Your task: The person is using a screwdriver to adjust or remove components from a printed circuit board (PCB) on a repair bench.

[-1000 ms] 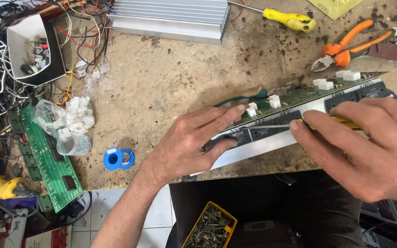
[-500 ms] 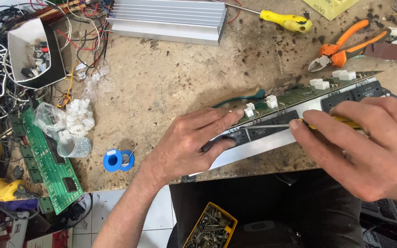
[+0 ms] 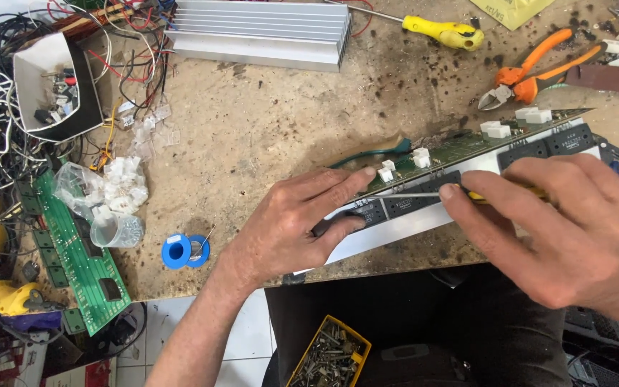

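Board lies long on the desk, running near-left to far-right. Left hand presses it flat, grip holding nothing; right hand grip pinches screwdriver, tip pointing left.

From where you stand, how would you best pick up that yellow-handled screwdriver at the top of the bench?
Probably by the yellow-handled screwdriver's thick handle, fingers coming from above and pinching across its width. It lies flat on the workbench, the handle clear of other things; the thin metal shaft offers little grip.

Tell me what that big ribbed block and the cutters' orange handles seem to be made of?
The ribbed block looks like bare aluminium: pale, matte silver with straight parallel fins. The orange handles of the cutters look like smooth plastic or rubber sleeves over grey metal jaws.
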